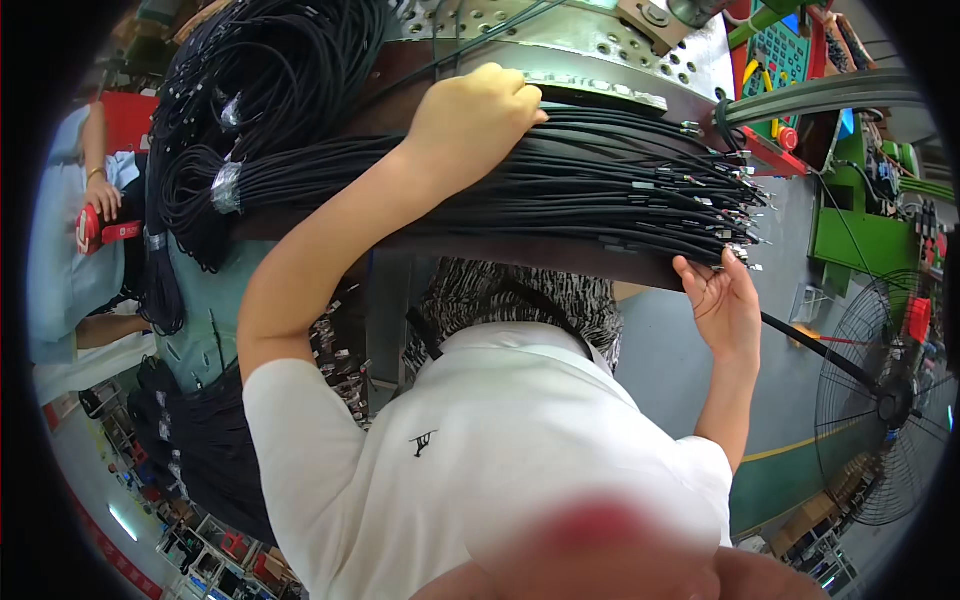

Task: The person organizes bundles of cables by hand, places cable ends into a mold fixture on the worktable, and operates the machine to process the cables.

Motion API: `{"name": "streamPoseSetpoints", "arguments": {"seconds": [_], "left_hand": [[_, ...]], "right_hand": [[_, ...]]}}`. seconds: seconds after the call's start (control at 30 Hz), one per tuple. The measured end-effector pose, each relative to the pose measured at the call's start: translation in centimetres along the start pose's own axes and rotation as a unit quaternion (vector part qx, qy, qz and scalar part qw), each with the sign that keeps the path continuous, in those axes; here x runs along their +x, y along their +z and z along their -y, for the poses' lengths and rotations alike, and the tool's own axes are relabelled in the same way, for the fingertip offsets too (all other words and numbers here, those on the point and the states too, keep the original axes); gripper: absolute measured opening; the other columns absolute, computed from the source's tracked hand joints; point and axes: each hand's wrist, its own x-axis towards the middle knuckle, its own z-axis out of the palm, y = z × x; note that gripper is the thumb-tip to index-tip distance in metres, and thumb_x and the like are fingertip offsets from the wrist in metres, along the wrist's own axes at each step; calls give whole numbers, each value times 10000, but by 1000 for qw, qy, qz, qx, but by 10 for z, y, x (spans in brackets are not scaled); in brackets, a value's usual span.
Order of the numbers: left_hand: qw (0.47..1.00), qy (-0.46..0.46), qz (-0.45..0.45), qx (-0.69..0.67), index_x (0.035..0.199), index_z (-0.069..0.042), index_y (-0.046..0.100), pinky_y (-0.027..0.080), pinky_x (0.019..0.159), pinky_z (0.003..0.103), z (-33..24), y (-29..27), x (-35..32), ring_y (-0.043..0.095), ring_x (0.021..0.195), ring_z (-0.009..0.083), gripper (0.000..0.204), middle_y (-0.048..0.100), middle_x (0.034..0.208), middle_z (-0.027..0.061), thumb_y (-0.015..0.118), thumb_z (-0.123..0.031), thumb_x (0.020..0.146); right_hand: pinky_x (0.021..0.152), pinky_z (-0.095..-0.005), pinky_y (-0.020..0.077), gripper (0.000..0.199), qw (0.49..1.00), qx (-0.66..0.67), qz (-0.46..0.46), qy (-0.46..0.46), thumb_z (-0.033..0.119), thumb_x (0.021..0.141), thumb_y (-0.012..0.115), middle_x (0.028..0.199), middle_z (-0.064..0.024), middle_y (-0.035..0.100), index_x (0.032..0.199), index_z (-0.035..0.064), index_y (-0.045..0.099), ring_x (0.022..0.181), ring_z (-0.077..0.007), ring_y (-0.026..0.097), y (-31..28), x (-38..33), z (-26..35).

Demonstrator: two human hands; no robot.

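Black cables [560,190] lie bundled across the worktop [560,258], long axis left to right, the left hand [475,115] pressed flat on them with fingers together, the right hand [725,300] nearest their plug ends [735,215], fingers apart.

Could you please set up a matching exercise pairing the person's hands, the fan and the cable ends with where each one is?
Things:
1. left hand
2. right hand
3. floor fan
4. metal cable ends

Places:
A. at the right edge, on the grey floor
B. resting on top of the black cable bundle
C. under the connector tips
D. fanned out at the bundle's right end

Pairs: 1-B, 2-C, 3-A, 4-D
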Motion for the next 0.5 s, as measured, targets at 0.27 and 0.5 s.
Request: {"name": "streamPoseSetpoints", "arguments": {"seconds": [0.27,0.5], "left_hand": [[985,64,58,148,714,-90,541,466,565,245,-13,16,7,575,697,133,91,521,719,7,624,-127,723],[998,43,44,18,725,-60,520,490,577,306,2,21,16,592,682,203,116,525,707,62,605,-134,752]], "right_hand": [[840,-318,580,337,996,50,-46,-49,160,964,441,1096,-242,602,1190,-90,452,1028,-322,628,-14,-11,13],[847,-313,569,317,996,43,-27,-70,154,954,455,1056,-214,627,1174,-73,470,962,-288,650,-15,6,15]]}}
